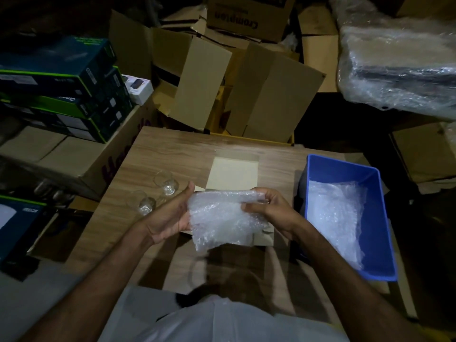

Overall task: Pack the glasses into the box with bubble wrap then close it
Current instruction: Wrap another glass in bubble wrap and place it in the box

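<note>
A: Glasses, two of them: far glass point(166, 184) and near glass point(144, 204), bare on the table point(158, 149), left of the box point(234, 174). Neither wrapped, neither packed.

B: And the box?
A: Open, lid flap lying back on the far side. The inside is mostly hidden behind the bubble wrap point(222, 218), so I cannot tell whether anything is in it.

B: Hands?
A: Both hold one sheet of wrap above the box. Left hand point(170, 215) supports its left edge, fingers behind the sheet, thumb up. Right hand point(269, 208) has fingers curled over the top right edge, pinching it.

B: More wrap?
A: Yes, in the blue bin point(380, 233), right of the box.

B: Progress?
A: Early, I judge. Wrapping, loading and closing all remain.
</note>
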The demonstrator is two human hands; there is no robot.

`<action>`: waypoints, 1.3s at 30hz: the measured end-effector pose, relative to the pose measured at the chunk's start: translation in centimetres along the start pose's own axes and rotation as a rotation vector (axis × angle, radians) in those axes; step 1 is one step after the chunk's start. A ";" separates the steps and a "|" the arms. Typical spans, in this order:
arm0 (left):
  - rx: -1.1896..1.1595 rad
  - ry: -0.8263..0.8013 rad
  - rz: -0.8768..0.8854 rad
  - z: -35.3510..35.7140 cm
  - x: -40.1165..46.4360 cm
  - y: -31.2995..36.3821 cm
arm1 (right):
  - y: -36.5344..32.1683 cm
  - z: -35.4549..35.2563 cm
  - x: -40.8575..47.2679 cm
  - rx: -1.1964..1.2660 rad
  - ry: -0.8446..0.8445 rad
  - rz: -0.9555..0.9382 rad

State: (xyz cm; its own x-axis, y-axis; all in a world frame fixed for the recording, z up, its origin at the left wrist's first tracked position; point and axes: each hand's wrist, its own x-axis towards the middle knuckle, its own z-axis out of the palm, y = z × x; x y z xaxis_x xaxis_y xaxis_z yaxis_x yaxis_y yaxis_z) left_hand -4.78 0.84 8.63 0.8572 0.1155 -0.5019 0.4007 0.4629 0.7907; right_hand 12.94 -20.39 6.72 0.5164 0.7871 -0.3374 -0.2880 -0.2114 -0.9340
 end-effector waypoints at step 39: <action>0.374 0.007 0.196 1.5 1.5 0.4 | 0.3 1.6 -0.9 0.013 0.071 -0.059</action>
State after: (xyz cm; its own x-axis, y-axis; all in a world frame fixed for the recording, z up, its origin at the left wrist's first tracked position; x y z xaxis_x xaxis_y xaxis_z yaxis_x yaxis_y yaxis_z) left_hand -2.87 -0.11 8.77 0.9271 0.1764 -0.3307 0.3212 0.0804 0.9436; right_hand 11.12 -20.21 6.88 0.5887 0.7548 -0.2894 -0.2657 -0.1575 -0.9511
